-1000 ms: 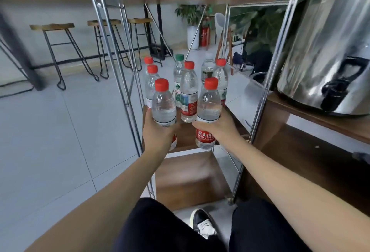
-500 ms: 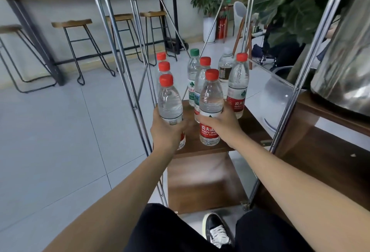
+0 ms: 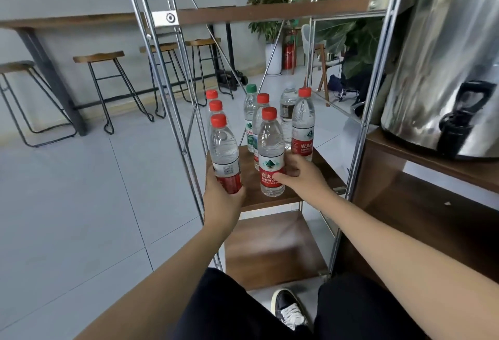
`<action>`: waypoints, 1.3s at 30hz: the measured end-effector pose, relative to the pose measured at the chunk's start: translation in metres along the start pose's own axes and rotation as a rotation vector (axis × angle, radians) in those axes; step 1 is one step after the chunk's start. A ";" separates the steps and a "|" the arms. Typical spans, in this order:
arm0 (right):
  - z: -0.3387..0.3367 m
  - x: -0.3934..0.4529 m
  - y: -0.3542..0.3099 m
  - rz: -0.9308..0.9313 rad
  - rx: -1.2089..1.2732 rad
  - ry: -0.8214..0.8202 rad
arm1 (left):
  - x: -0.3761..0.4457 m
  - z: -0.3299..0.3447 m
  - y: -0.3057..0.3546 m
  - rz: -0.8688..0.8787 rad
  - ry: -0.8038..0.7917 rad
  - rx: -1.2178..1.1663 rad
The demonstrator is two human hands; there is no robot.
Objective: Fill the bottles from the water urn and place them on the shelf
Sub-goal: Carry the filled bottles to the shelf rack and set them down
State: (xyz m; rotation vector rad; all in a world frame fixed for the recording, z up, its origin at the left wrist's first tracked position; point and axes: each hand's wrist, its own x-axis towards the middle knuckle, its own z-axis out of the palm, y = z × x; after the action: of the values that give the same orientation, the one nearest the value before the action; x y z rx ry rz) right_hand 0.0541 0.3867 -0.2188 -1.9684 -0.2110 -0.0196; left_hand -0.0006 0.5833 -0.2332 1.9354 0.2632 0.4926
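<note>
Two bottles at the shelf's front edge, both easy to tip

Nearest the camera, the left hand (image 3: pixel 225 199) has its fingers wrapped round the lower part of a clear plastic bottle with a red cap and red label (image 3: pixel 225 154). That bottle leans slightly left, cap up, its base hidden by the hand, right at the front left corner of the small brown wooden shelf (image 3: pixel 272 200). If it is let go while leaning, it could topple off the edge onto the floor.

Just beside it, the right hand (image 3: pixel 302 175) holds a second clear red-capped bottle (image 3: pixel 270 153) low down, thumb across the label and fingers behind. It stands upright on the shelf, long axis vertical, cap up. A careless pull away could knock it over.

Behind, a close cluster of bottles stands upright, among them a green-capped bottle (image 3: pixel 250 113); a falling front bottle could knock them down in turn.

Farther right, the shiny steel water urn (image 3: pixel 442 53) sits on a higher wooden ledge, well apart from both hands.
</note>
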 end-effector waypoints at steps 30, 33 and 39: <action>-0.321 -0.262 -0.003 0.267 -1.225 0.519 | -0.186 0.174 0.232 1.125 -0.562 0.681; -0.347 -0.253 0.003 0.310 -1.189 0.573 | -0.192 0.193 0.246 1.180 -0.548 0.659; -0.379 -0.214 0.013 0.291 -0.803 0.658 | -0.190 0.222 0.257 1.233 -0.540 0.666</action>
State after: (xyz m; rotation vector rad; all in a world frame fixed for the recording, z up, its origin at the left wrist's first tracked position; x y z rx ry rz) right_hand -0.1228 0.0058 -0.1035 -2.6331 0.6044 -0.6368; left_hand -0.0795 0.2204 -0.1162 2.6337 -1.3429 0.6603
